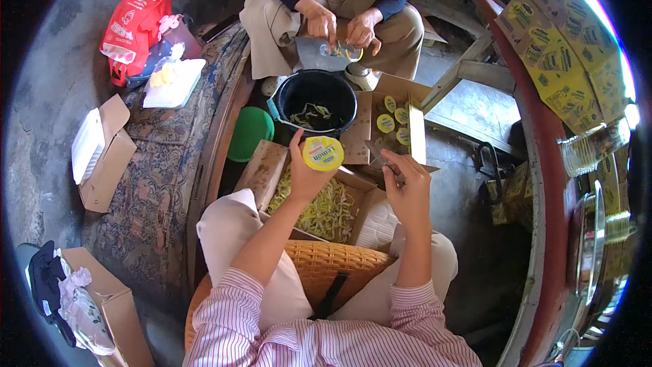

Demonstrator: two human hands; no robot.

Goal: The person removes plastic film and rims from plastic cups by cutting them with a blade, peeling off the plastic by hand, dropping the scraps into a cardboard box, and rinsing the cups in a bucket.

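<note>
My left hand point(309, 175) is closed round a plastic cup point(323, 154) with a yellow printed lid that reads "Lemon". The lid faces up toward me. To its right, my right hand point(406, 180) pinches a small grey metal blade point(375, 150); whether it is a knife or scissors I cannot tell. Below both hands, a cardboard box point(370, 197) holds many yellow-green strips point(316, 207). Just beyond my left hand stands a black bucket point(316, 88) with a few similar strips inside. Several yellow-lidded cups point(386, 123) sit in a carton point(415, 129) behind the blade.
Opposite me sits a person whose hands point(343, 31) hold a cup with a yellow label. A green basin point(250, 135) lies left of the bucket. A red bag point(138, 24) rests on the patterned bench point(159, 170). Yellow printed cartons point(560, 48) stand at right.
</note>
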